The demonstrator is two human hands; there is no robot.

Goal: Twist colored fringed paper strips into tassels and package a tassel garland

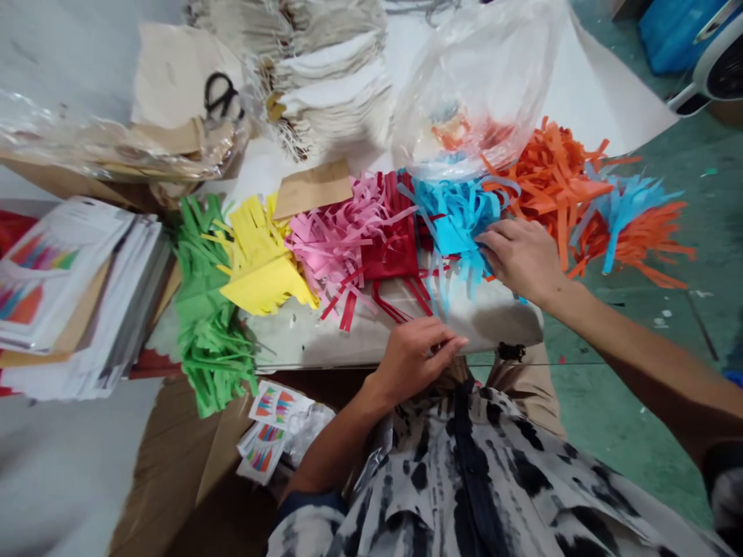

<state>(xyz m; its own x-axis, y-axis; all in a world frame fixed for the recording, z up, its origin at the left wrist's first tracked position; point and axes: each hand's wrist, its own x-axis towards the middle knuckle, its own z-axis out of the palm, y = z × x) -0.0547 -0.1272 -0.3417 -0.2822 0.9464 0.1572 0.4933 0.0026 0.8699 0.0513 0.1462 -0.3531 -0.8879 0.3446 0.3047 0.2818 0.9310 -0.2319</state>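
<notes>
My right hand point(525, 255) reaches over the table's right side, its fingers closed on the edge of a pile of light-blue fringed paper tassels point(456, 209). My left hand point(415, 352) is at the table's front edge, its fingers loosely bent and apart, with nothing visible in them. Dark-red fringed paper point(392, 251) lies just beyond it, strips trailing toward the edge. Pink fringe point(337, 232), yellow fringe point(261, 263) and green fringe point(206, 309) lie in piles to the left. Orange fringe point(551, 178) is heaped to the right, more blue strips on top.
A clear plastic bag point(476, 93) with orange pieces lies behind the blue pile. Several white string bundles point(330, 85), black-handled scissors point(220, 94) and brown paper point(313, 189) are at the back. Printed cards point(55, 255) are stacked left; a cardboard box point(168, 464) stands below.
</notes>
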